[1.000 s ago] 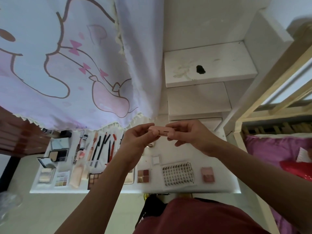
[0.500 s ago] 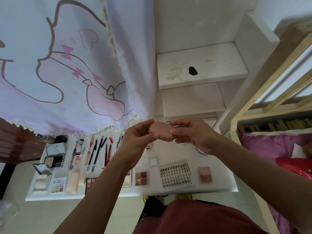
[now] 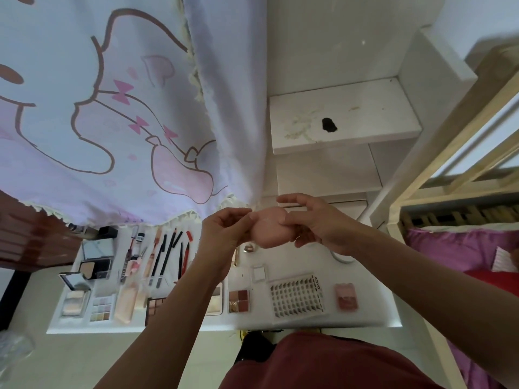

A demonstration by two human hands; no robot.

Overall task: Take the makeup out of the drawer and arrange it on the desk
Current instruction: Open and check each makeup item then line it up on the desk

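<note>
Where both hands (image 3: 269, 228) meet, pink compact (image 3: 269, 228), broad face camera-ward.

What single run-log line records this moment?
stage: pink compact held above desk | left hand: gripping | right hand: gripping | placed: no

Two bare forearms seen from above, no sleeves worn, left hand (image 3: 224, 234) and right hand (image 3: 317, 223) without rings or watch, dark red garment (image 3: 323, 363) worn on the body
</note>
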